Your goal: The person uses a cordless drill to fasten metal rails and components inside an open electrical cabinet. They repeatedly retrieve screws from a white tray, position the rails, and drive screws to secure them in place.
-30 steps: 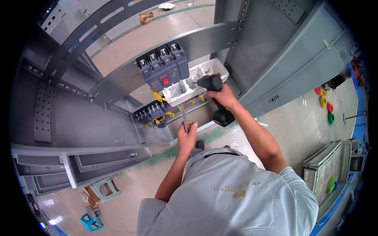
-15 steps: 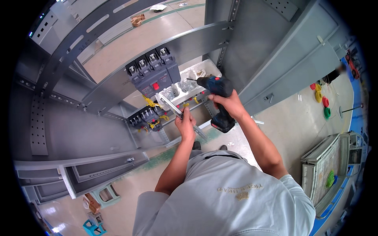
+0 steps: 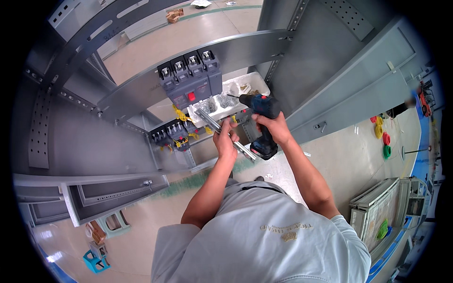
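Note:
My left hand is closed round a slotted metal rail, which slants from upper left to lower right. In my right hand is a dark cordless drill, its bit pointing left and its battery hanging below. Beyond the rail, a grey circuit breaker with a red button is fixed to the cabinet's crossbar. Next to it stands a white foam tray with small metal parts in its compartments. Smaller breakers with yellow wires sit lower left.
Grey cabinet panels enclose the left side, and a grey door stands at the right. A pale stool and a blue stool are on the floor at lower left. Coloured wire coils and metal frames lie at right.
The rail has turned slightly in my left hand, and its lower end has swung nearer the drill's battery. The drill stays in my right hand. The whole view has shifted a little.

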Demonstrator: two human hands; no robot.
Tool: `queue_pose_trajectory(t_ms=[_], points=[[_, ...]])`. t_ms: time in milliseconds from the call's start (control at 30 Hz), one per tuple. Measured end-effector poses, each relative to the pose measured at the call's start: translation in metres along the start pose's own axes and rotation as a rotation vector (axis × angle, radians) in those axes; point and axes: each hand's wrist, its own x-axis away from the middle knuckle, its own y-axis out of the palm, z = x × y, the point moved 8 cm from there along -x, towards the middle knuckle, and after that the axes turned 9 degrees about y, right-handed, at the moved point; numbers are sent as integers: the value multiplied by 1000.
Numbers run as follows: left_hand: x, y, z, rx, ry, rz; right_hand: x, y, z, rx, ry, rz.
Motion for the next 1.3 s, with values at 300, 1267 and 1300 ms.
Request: queue_pose_trajectory(t_ms=[300,1267,1300], points=[[-16,7,-2,39,-35,-33,18,-8,-9,-59,-29,-22],[-48,55,-11,488,-245,-295,63,-8,-41,-27,-44,-61],[-48,55,-11,502,-247,-312,65,-8,-40,-16,-42,-64]])
